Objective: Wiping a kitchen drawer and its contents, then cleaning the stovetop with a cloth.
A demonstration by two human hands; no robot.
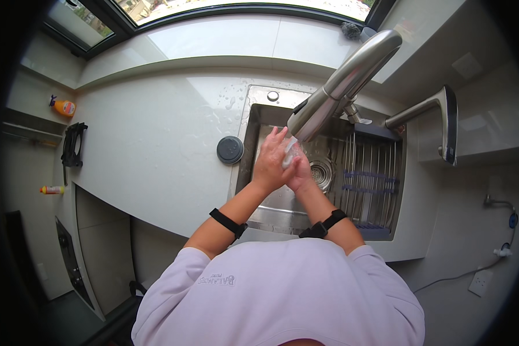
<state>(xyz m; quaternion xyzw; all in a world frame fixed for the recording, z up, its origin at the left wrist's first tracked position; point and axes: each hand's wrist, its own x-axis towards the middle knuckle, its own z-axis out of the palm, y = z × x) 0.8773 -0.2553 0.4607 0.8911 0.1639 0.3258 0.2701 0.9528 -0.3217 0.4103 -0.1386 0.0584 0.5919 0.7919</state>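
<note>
My left hand point(270, 161) and my right hand point(302, 171) meet over a stainless steel sink point(281, 216), below the spout of a pull-out faucet point(315, 114). A whitish stream of water point(291, 149) runs from the spout between them and splashes in the palms. The left hand's fingers stretch up towards the spout, while the right palm is cupped beneath the water. Whether a small clear thing lies between the hands cannot be made out. The sink drain point(320, 173) shows just right of my right hand.
A dark round lid point(230, 150) rests on the wet white counter point(155, 142), left of the sink. A dish rack point(370, 181) fills the sink's right side. A second tap point(447, 125) stands right. Far left are an orange spray bottle point(64, 107) and a black stand point(73, 145).
</note>
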